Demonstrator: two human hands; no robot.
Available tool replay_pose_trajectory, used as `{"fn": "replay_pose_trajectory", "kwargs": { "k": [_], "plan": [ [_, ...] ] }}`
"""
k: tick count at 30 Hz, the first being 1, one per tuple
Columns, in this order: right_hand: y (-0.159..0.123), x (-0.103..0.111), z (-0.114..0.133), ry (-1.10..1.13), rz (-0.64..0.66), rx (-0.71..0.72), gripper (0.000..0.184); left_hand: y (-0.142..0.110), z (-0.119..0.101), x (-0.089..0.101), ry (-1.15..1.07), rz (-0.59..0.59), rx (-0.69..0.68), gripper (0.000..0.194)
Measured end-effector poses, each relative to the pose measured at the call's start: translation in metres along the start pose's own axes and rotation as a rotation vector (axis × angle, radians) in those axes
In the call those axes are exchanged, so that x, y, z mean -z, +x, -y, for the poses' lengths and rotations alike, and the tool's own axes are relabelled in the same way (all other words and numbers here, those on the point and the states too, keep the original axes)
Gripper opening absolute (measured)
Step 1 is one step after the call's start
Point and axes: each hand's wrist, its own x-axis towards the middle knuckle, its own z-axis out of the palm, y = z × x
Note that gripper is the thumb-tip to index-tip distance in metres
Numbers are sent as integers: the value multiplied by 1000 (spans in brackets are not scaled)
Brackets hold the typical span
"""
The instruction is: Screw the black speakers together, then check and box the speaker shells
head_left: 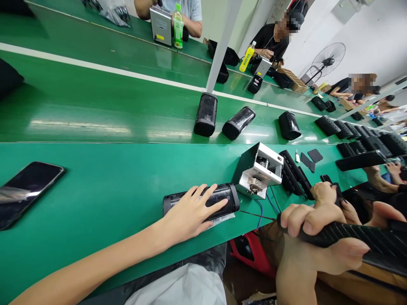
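Resting left hand (187, 214): lay open, fingers spread over the black speaker (223, 193), at six o'clock on the green bench (127, 190).
Right hand (313, 252): closed round a ridged black handle (346, 232), four o'clock.
Film (222, 219): beside the near edge; slippage could have tipped the speaker off.
Blue wire (261, 208): slack near the metal box (249, 171), two o'clock from the speaker; snagging was possible.

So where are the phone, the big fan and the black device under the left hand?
Phone (29, 192): head view, on its dark screen.
Fan (328, 62): head view, on its hub.
Black device (222, 194): head view, on its perforated surface near the fingertips.
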Motion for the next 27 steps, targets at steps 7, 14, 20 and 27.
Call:
{"fn": "replay_pose_trajectory", "kwargs": {
  "k": [7, 14, 20, 27],
  "plan": [
    [6, 2, -7, -14, 172, 5, 57, 0, -1, 1, -3, 18, 7, 81],
    [-23, -11, -53, -13, 138, -50, 44, 0, -4, 1, -19, 10, 20, 83],
    [-34, -2, -55, -2, 229, -64, 31, -1, -7, 9, -36, 47, 32, 79],
    [-37, -5, -58, -20, 243, -45, 29, 1, -8, 12, -20, 64, 26, 77]
  ]
}}
